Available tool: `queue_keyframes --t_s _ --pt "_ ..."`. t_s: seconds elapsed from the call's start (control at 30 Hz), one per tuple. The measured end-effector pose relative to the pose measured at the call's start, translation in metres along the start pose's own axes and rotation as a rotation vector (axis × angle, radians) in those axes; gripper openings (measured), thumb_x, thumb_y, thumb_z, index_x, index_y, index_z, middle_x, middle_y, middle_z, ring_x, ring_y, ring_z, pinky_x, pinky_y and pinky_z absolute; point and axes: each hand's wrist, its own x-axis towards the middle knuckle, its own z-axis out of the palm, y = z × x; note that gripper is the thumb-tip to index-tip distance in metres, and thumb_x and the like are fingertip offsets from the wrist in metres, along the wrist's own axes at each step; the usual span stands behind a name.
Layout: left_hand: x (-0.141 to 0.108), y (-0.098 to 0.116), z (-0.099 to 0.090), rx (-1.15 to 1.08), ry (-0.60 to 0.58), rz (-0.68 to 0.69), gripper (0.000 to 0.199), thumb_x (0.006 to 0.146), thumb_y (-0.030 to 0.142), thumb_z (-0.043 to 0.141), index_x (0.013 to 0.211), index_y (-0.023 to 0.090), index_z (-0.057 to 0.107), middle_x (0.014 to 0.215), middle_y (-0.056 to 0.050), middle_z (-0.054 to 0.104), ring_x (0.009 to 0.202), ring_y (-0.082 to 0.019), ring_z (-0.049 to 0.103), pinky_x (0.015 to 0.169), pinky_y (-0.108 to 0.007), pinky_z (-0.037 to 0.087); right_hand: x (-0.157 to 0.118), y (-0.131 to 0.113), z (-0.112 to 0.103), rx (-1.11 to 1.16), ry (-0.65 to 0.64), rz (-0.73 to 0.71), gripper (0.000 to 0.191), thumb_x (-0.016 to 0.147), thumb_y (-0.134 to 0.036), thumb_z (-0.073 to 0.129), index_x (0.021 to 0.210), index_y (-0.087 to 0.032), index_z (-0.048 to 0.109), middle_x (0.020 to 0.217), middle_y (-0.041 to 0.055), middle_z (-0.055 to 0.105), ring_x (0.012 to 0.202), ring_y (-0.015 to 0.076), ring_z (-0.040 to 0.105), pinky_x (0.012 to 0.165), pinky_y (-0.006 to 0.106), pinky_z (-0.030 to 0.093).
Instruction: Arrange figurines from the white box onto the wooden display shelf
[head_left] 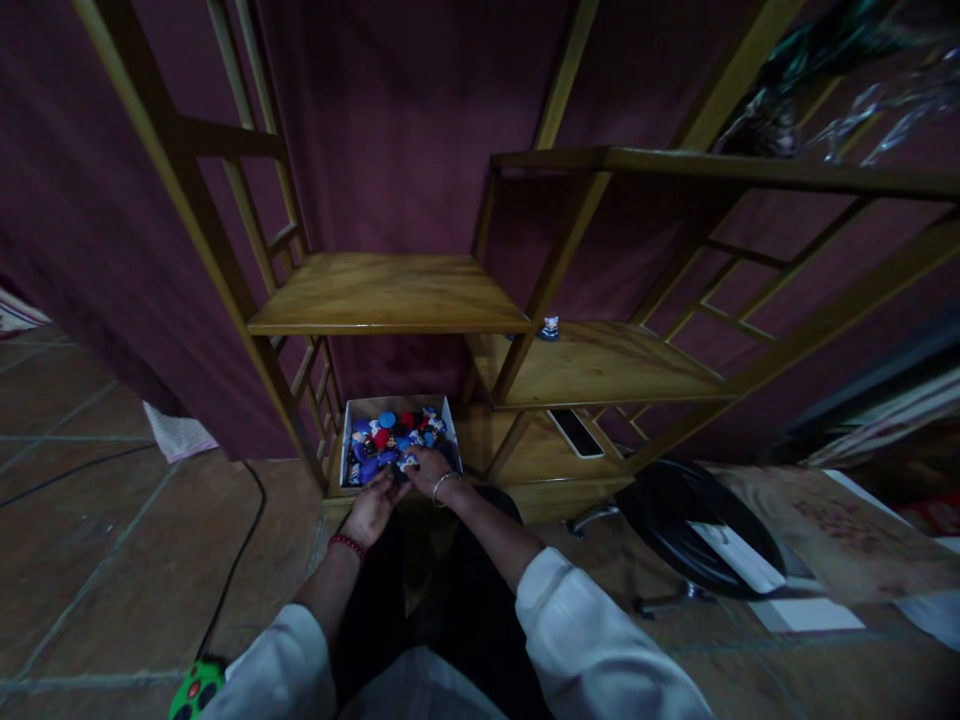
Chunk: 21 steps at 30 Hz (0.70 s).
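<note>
A white box (397, 405) full of small toy figurines (362, 440) in blue, red, white and purple sits on the lowest shelf. At its front edge my right hand (429, 468) is closed on a small white-and-blue figurine (408, 462). My left hand (375, 508) meets it from below left, its fingers bent around the figurine's dark underside. Fingers partly cover the figurine, so its details are hard to make out. Another small figurine (550, 328) with a white-and-pink head stands on the middle right shelf.
The wooden shelf unit (390, 290) has a board overhanging the box. A phone (576, 434) lies on the lower right shelf. A black round stool seat (697, 525) stands to the right. On the floor at left run a black cable (251, 520) and a green object (196, 688).
</note>
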Motion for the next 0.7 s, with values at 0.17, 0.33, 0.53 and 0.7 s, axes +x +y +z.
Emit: queue_keyframes --t_s 0.17,0.33,0.53,0.7 --pt "-0.008 0.004 0.011 0.034 0.023 -0.038 0.013 0.068 0.004 0.057 0.074 0.015 0.058 0.074 0.000 0.062 0.079 -0.014 0.061 0.091 -0.039 0.040 -0.009 0.004 -0.007 0.043 0.026 0.007 0.029 0.075 -0.023 0.049 0.104 -0.019 0.055 0.101 0.0044 0.062 0.094 0.0144 0.056 0.082 0.022 0.040" --pt "-0.012 0.001 0.020 0.054 0.020 -0.056 0.014 0.070 0.005 0.056 0.079 0.016 0.059 0.073 0.000 0.063 0.075 -0.014 0.062 0.088 -0.036 0.043 -0.015 0.006 -0.016 0.120 0.080 -0.004 0.029 0.072 -0.019 0.052 0.100 -0.023 0.055 0.088 -0.0004 0.065 0.081 0.0124 0.060 0.075 0.021 0.042" --pt "-0.017 0.002 0.031 0.037 0.038 -0.062 0.009 0.070 0.006 0.058 0.073 0.015 0.059 0.070 -0.001 0.063 0.071 -0.013 0.061 0.087 -0.035 0.044 -0.022 0.009 -0.027 0.196 0.110 -0.029 0.027 0.071 -0.019 0.053 0.097 -0.024 0.057 0.079 -0.0028 0.065 0.075 0.0113 0.059 0.072 0.020 0.043" --pt "-0.020 -0.002 0.025 -0.022 0.037 -0.068 0.008 0.071 0.006 0.057 0.069 0.014 0.058 0.070 -0.001 0.064 0.074 -0.012 0.062 0.090 -0.036 0.043 -0.025 0.006 -0.027 0.159 0.088 -0.061 0.025 0.071 -0.021 0.054 0.096 -0.024 0.058 0.087 -0.0013 0.065 0.080 0.0123 0.059 0.074 0.021 0.042"
